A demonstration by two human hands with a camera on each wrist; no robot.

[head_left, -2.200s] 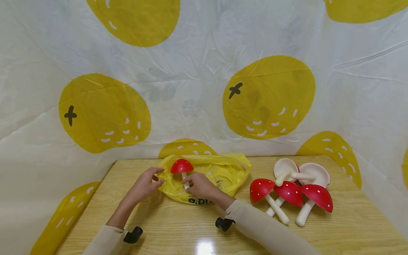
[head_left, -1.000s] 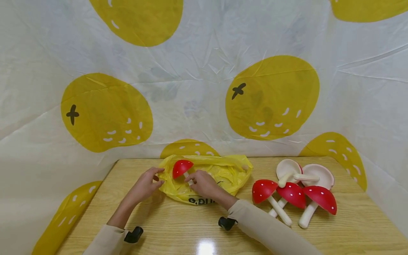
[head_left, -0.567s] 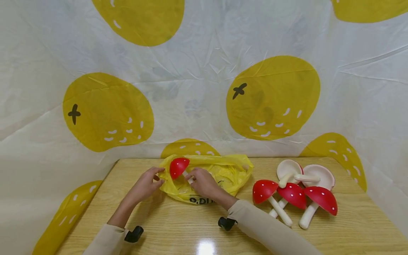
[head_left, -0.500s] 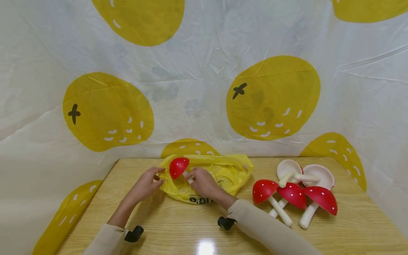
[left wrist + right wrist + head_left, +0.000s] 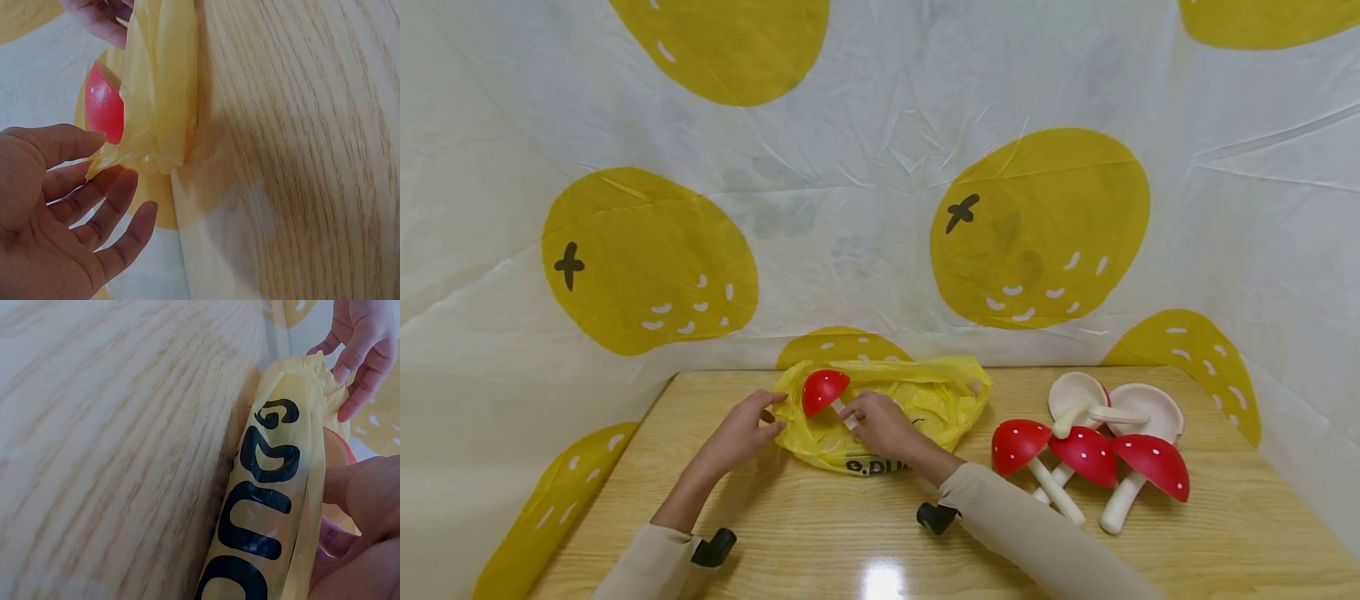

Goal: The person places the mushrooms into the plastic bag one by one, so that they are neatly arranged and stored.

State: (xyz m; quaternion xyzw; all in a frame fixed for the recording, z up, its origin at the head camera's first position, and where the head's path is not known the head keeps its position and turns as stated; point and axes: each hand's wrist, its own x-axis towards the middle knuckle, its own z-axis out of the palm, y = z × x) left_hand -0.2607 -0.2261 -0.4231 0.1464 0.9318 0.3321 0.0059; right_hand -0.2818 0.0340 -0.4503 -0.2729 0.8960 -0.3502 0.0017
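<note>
A yellow plastic bag (image 5: 951,371) lies with its mouth spread near the table's far edge. My left hand (image 5: 739,435) pinches the bag's left rim between thumb and fingers; in the left wrist view the other fingers are spread loosely below the bag (image 5: 161,81). In my right hand (image 5: 883,427) is the stem of a red toy mushroom (image 5: 824,392) with white dots. Its cap leans left inside the bag mouth. From the right wrist view, black lettering shows on the bag wall (image 5: 265,469), which hides part of the mushroom and my right fingertips.
Several more toy mushrooms lie piled to the right: red caps (image 5: 1152,465) in front, pale undersides (image 5: 1075,396) behind. The wooden table (image 5: 820,533) ends at a white curtain (image 5: 850,250) with yellow fruit prints. Black cameras sit at both wrists.
The mushroom in my right hand has tilted from upright to leaning left, and it has shifted slightly within the bag mouth. My left hand stays at the bag's rim.
</note>
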